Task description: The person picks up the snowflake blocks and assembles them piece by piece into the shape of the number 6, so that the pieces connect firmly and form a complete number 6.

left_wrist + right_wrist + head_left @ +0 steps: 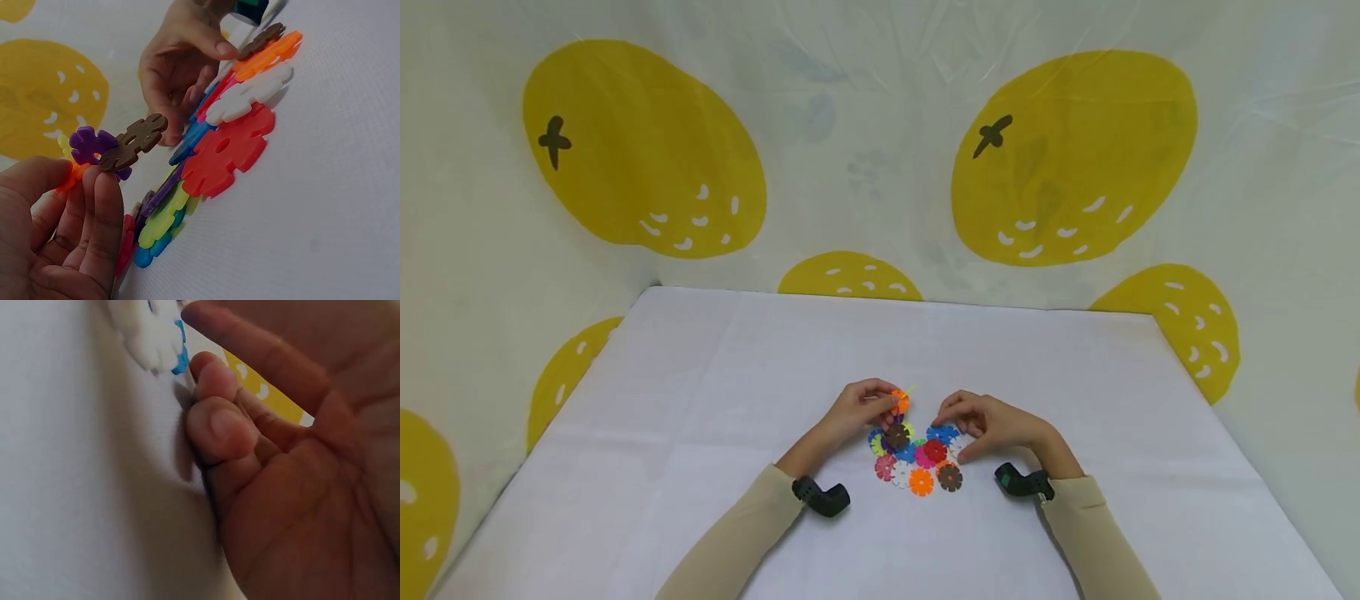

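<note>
Discs [122, 156] your left hand [859, 407] pinches seem light, stiff; grip rims. Right hand [998, 421]: empty, well inside the tabletop's far edge [1015, 318].

The notched discs [232, 155] looked like smooth, glossy plastic, the surface [640, 433] matt cloth, the backdrop [865, 117] creased, faintly shiny sheeting, and the sleeves [737, 525] matt fabric.

Joined discs [117, 155] — orange, purple, brown — in left hand [861, 406]

Orange disc [903, 402], yellow-patterned pale wall [865, 200]
</note>
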The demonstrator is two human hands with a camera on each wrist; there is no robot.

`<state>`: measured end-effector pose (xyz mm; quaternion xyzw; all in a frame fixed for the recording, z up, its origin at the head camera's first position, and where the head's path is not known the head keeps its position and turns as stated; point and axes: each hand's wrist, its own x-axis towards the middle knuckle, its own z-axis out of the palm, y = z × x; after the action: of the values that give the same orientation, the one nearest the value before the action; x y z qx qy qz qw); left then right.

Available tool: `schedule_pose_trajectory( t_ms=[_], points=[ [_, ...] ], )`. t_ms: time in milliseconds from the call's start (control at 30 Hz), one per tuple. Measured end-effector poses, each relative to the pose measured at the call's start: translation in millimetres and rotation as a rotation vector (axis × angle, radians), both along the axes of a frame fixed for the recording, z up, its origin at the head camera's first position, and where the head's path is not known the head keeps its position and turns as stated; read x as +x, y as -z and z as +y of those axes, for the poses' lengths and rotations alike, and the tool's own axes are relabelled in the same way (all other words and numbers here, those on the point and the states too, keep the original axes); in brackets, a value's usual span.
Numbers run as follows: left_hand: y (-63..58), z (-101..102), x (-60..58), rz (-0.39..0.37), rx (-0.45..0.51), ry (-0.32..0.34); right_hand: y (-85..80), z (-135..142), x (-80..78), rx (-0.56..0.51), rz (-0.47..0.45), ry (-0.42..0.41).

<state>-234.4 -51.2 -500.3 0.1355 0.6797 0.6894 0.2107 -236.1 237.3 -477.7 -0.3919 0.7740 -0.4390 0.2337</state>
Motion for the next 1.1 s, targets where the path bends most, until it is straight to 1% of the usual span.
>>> schedule_pose_trajectory(
  t_ms=[133,333,500,600,700,867,1000,1100],
  points=[
    [-0.3,0,-0.4,-0.001,0.008,0.004,1.0,3,-1.1,-0.013,-0.02,0.004],
    [0.3,0,-0.8,-0.008,0.012,0.004,4.2,3,-2.2,-0.013,-0.048,0.093],
    [0.3,0,-1.1,-0.017,0.013,0.002,6.0,1,-2.9,-0.034,-0.074,0.128],
    [0.1,0,-1.2,-0.021,0.014,-0.002,5.6,0,-2.4,-0.032,-0.072,0.161],
    [0.1,-1,-0.9,-0.018,0.012,-0.001,5.5,-2,-1.9,-0.021,-0.082,0.229],
    [0.2,-1,0.2,-0.02,0.018,0.005,3.3,-5,-0.3,-0.027,-0.129,0.362],
    [0.4,0,0.3,-0.017,0.026,0.015,0.4,-8,1.7,-0.074,-0.158,0.432],
    [-0.3,0,0.6,-0.004,0.036,0.031,-0.2,-12,3.2,-0.128,-0.179,0.488]
  ],
)
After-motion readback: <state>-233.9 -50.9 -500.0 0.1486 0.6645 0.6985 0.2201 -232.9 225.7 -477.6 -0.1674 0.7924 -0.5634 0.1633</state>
